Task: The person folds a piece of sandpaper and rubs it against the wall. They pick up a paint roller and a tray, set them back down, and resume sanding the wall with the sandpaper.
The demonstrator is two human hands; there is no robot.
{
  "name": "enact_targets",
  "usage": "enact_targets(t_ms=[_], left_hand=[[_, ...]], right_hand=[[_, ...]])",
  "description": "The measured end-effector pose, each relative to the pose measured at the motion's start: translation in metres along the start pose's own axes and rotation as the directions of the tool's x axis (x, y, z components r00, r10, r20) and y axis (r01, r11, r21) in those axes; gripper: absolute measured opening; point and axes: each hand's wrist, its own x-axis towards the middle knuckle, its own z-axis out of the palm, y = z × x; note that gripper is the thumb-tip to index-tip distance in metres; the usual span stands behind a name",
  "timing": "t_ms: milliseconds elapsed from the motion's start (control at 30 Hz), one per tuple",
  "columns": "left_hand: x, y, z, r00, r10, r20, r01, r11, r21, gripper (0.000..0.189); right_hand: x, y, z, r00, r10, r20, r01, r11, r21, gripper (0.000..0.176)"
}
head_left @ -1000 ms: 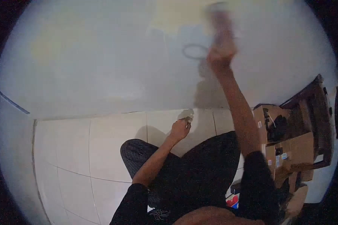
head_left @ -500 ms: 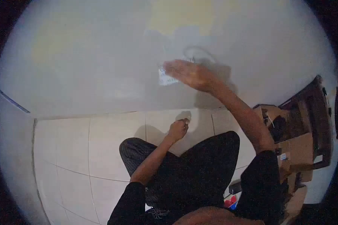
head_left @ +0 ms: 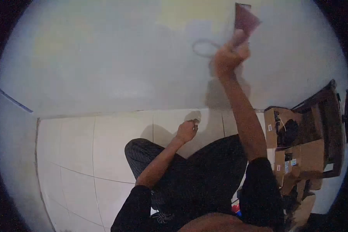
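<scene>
My right hand (head_left: 231, 58) is raised in front of the pale wall (head_left: 116, 62), with its fingers closed on a folded piece of sandpaper (head_left: 246, 20). The paper's reddish-brown side shows, a little blurred. Low over the floor, between my knees, my left hand (head_left: 186, 131) is curled closed. Something small and dark shows at its fingertips, but I cannot make out what it is.
Faded yellow patches (head_left: 193, 13) mark the upper wall. Light tiles (head_left: 116, 150) cover the floor up to the wall's foot. Open cardboard boxes (head_left: 272, 133) with dark items stand at the right, beside a dark wooden piece (head_left: 334, 127).
My right hand has lifted from the wall's middle, moving up and right with the sandpaper. The paper's white printed back showed before; now its reddish-brown side does. My left hand stays nearly still.
</scene>
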Motion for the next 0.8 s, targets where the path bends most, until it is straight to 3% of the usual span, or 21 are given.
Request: enact_targets(t_ms=[33, 67, 100, 133, 200, 233, 267, 333, 367, 400, 433, 467, 500, 533, 567, 600, 633, 667, 700, 733, 800], left_hand=[[-0.002, 0.000, -0.001, 1.000, -0.004, 0.004, 0.004, 1.000, 0.004, 0.026], [-0.004, 0.000, -0.003, 1.000, -0.016, 0.010, 0.015, 0.999, 0.052, 0.025], [-0.005, 0.001, -0.005, 1.000, -0.029, 0.010, 0.028, 0.995, 0.095, 0.023], [-0.004, 0.003, -0.006, 1.000, -0.029, 0.005, 0.028, 0.995, 0.097, 0.023], [-0.001, 0.006, -0.007, 0.999, -0.043, 0.005, 0.043, 0.997, 0.057, 0.021], [0.001, 0.005, -0.007, 0.999, -0.045, 0.002, 0.044, 0.998, 0.053, 0.021], [-0.002, 0.003, -0.006, 1.000, -0.025, -0.008, 0.025, 0.999, 0.030, 0.021], [-0.005, 0.003, -0.003, 1.000, -0.007, -0.017, 0.007, 1.000, 0.004, 0.022], [-0.005, -0.001, -0.006, 1.000, -0.030, 0.005, 0.030, 1.000, -0.006, 0.022], [-0.005, -0.002, -0.007, 0.998, -0.058, 0.024, 0.058, 0.998, -0.020, 0.022], [-0.003, -0.004, -0.005, 0.998, -0.057, 0.020, 0.057, 0.998, -0.022, 0.022], [0.000, -0.008, -0.002, 0.999, -0.040, 0.020, 0.039, 0.998, 0.054, 0.024], [-0.002, -0.011, 0.002, 0.999, -0.029, 0.021, 0.026, 0.992, 0.127, 0.026], [0.001, -0.011, -0.006, 0.999, -0.032, 0.015, 0.030, 0.992, 0.122, 0.026], [0.002, -0.005, -0.015, 0.999, -0.040, 0.035, 0.036, 0.994, 0.104, 0.027], [-0.007, 0.002, -0.014, 0.997, -0.061, 0.055, 0.056, 0.996, 0.076, 0.029], [-0.007, -0.007, -0.009, 0.996, -0.075, 0.055, 0.072, 0.996, 0.061, 0.029], [-0.005, -0.019, -0.002, 1.000, -0.025, -0.002, 0.025, 0.996, 0.086, 0.028], [-0.010, -0.029, 0.011, 0.999, 0.017, -0.045, -0.012, 0.994, 0.108, 0.027], [-0.012, -0.027, 0.010, 0.996, 0.036, -0.087, -0.026, 0.993, 0.113, 0.027], [-0.011, -0.011, -0.006, 0.995, -0.011, -0.104, 0.020, 0.996, 0.084, 0.026]], right_hand=[[-0.020, -0.049, 0.034, 0.896, -0.328, 0.300, 0.422, 0.840, -0.342, 0.050], [-0.031, -0.079, 0.054, 0.625, -0.445, 0.642, 0.779, 0.416, -0.470, 0.057], [-0.038, -0.045, 0.052, 0.453, -0.262, 0.852, 0.854, 0.402, -0.331, 0.058], [-0.034, -0.050, 0.051, 0.450, -0.267, 0.853, 0.857, 0.399, -0.327, 0.058], [-0.020, -0.077, 0.044, 0.574, -0.330, 0.750, 0.809, 0.368, -0.458, 0.051], [0.000, -0.098, 0.048, 0.560, -0.676, 0.479, 0.807, 0.314, -0.500, 0.042], [0.004, -0.083, 0.048, 0.562, -0.673, 0.482, 0.808, 0.319, -0.496, 0.042], [0.004, -0.050, 0.053, 0.436, -0.859, 0.268, 0.793, 0.226, -0.566, 0.039], [-0.026, -0.060, 0.054, 0.648, -0.465, 0.603, 0.754, 0.283, -0.593, 0.034], [-0.045, -0.024, 0.047, 0.426, -0.143, 0.893, 0.853, 0.394, -0.343, 0.039], [-0.075, -0.007, 0.036, 0.324, 0.304, 0.896, 0.765, 0.472, -0.437, 0.037], [-0.110, -0.002, 0.024, 0.116, 0.678, 0.726, 0.677, 0.481, -0.557, 0.035], [-0.137, -0.001, 0.010, 0.160, 0.366, 0.917, 0.717, 0.596, -0.362, 0.034], [-0.151, -0.001, 0.004, 0.178, 0.001, 0.984, 0.762, 0.633, -0.138, 0.033], [-0.156, -0.015, 0.006, 0.158, 0.001, 0.987, 0.765, 0.632, -0.123, 0.033], [-0.165, -0.046, 0.006, 0.522, 0.353, 0.777, 0.341, 0.749, -0.569, 0.036], [-0.166, -0.060, 0.008, 0.608, 0.714, 0.347, -0.241, 0.583, -0.776, 0.039], [-0.170, -0.058, 0.005, 0.602, 0.721, 0.344, -0.248, 0.578, -0.777, 0.039], [-0.182, -0.055, -0.002, 0.741, 0.629, 0.233, -0.565, 0.773, -0.288, 0.043], [-0.194, -0.053, -0.008, 0.800, 0.600, 0.018, -0.572, 0.751, 0.329, 0.046], [-0.213, -0.047, -0.025, 0.767, 0.639, -0.056, -0.542, 0.692, 0.476, 0.049]])
